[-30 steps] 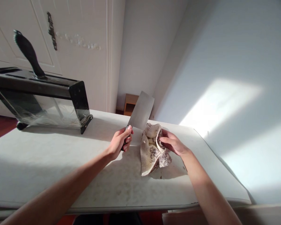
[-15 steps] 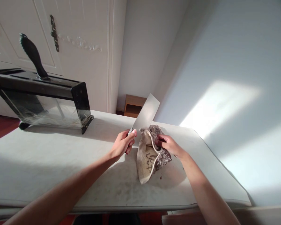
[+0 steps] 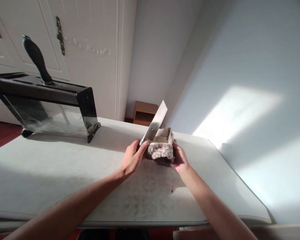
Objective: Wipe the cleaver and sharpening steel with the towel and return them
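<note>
- Over the pale tabletop [image 3: 72, 180], a shaggy brown-and-white cloth [image 3: 161, 151] sits bunched between the person's two hands, its pale lining showing at twelve o'clock; from where I stand I can't tell whether it rests on the surface.
- At the cloth's nine o'clock, the left hand [image 3: 133, 156] has its grip closed round the mostly hidden handle of a broad knife [image 3: 157, 121], thumb laid toward the blade.
- That blade points to one o'clock, tilted, its lower end right by the lining; whether they touch I can't make out.
- At the cloth's four o'clock, the right hand [image 3: 180, 159] has its grip pinching the cloth's side, some fingers out of sight behind the folds.
- Just off at five o'clock, a small dark speck [image 3: 172, 189] lies on the tabletop.
- Well apart at ten o'clock stands a black-framed case [image 3: 67, 95] with clear panels and a ridged handle [image 3: 36, 56] rising from its top.
- Beyond the tabletop's edge, at eleven o'clock, I see a little wooden box [image 3: 147, 111].
</note>
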{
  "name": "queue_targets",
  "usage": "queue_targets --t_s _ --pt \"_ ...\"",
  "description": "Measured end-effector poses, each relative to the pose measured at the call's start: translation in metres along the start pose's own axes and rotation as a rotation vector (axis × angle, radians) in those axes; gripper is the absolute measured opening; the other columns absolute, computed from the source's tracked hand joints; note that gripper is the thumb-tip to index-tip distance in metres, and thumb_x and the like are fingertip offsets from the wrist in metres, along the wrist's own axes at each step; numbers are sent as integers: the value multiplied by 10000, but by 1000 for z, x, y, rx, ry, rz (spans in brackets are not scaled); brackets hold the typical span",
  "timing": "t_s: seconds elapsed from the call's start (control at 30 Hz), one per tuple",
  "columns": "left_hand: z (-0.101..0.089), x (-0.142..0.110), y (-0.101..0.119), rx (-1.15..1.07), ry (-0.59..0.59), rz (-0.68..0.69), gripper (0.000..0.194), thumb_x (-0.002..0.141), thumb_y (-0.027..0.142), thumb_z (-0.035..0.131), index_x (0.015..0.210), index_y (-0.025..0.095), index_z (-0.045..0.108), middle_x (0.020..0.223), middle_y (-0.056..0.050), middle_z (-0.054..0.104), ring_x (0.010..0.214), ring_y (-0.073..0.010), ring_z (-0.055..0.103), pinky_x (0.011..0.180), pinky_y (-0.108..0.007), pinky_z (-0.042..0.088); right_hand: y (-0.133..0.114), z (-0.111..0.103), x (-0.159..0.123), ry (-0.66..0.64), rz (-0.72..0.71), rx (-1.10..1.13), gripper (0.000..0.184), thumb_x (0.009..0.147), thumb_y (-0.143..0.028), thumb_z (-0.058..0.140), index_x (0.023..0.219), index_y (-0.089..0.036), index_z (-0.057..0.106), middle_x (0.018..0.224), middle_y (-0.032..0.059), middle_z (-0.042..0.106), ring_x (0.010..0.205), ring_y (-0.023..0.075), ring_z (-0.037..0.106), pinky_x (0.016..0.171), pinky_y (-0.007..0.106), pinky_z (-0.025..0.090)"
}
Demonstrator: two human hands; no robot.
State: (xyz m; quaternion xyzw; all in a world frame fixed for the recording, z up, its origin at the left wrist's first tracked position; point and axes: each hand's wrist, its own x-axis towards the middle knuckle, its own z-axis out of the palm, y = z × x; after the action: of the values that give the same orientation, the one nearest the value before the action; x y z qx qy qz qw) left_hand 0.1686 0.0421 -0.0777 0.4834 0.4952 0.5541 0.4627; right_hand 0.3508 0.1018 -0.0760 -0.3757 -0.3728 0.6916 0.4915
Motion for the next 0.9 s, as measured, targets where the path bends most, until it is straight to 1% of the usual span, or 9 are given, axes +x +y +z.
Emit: queue_targets --t_s 0.1,0.17,0.23,0.33,0.4,0.5,0.57,0.73,0.9 --pt "-1 -3 1 139 44 121 397 874 527 535 702 187 424 586 45 392 500 -78 387 444 -196 297 12 7 -2 -125 117 -37 398 768 -558 609 920 -203 704 849 122 724 954 340 671 779 499 559" --pt "-1 -5 3 134 47 142 359 883 524 524 758 197 442 586 52 418 471 -80 400 437 -201 312 15 7 -3 -159 142 -52 400 756 -577 600 851 -202 698 814 126 716 941 338 671 769 491 562" --pt "0 -7 4 80 21 130 338 893 537 501 824 211 447 572 61 438 417 -89 416 405 -212 322 15 7 -3 -166 168 -47 395 745 -572 598 840 -201 694 803 123 713 937 331 671 766 480 564" --pt "2 -10 6 13 -50 131 343 901 554 479 841 218 440 577 51 453 392 -101 432 382 -226 326 14 7 -4 -204 193 -37 382 764 -524 586 927 -197 699 836 113 720 946 318 669 777 466 564" --pt "2 -10 6 6 -85 145 346 898 546 494 814 214 445 600 35 457 436 -104 429 412 -231 332 14 9 -6 -246 158 -57 374 780 -480 593 1010 -203 692 884 103 726 954 305 668 795 453 561" --pt "0 -6 8 74 -74 173 396 885 538 522 703 198 433 614 11 436 547 -118 406 502 -237 336 13 14 -9 -302 79 -82 395 792 -421 594 1115 -203 664 964 92 728 966 290 665 826 449 554" --pt "-3 -1 8 137 -67 161 440 883 553 509 651 184 446 635 -6 456 616 -135 410 562 -245 346 11 15 -10 -338 79 -69 413 808 -391 561 1161 -192 643 1007 92 724 982 283 661 851 457 545" --pt "-7 9 4 121 -145 61 511 901 602 404 720 148 552 737 -39 571 727 -175 480 683 -274 393 8 14 -10 -412 181 33 430 798 -329 501 1177 -165 620 1072 103 709 1044 273 644 924 466 514" --pt "-8 11 1 169 -158 103 510 898 620 388 682 165 472 656 6 488 669 -143 432 650 -266 354 7 16 -14 -392 235 95 382 767 -306 529 1109 -180 644 1045 92 720 1105 288 617 967 462 493"
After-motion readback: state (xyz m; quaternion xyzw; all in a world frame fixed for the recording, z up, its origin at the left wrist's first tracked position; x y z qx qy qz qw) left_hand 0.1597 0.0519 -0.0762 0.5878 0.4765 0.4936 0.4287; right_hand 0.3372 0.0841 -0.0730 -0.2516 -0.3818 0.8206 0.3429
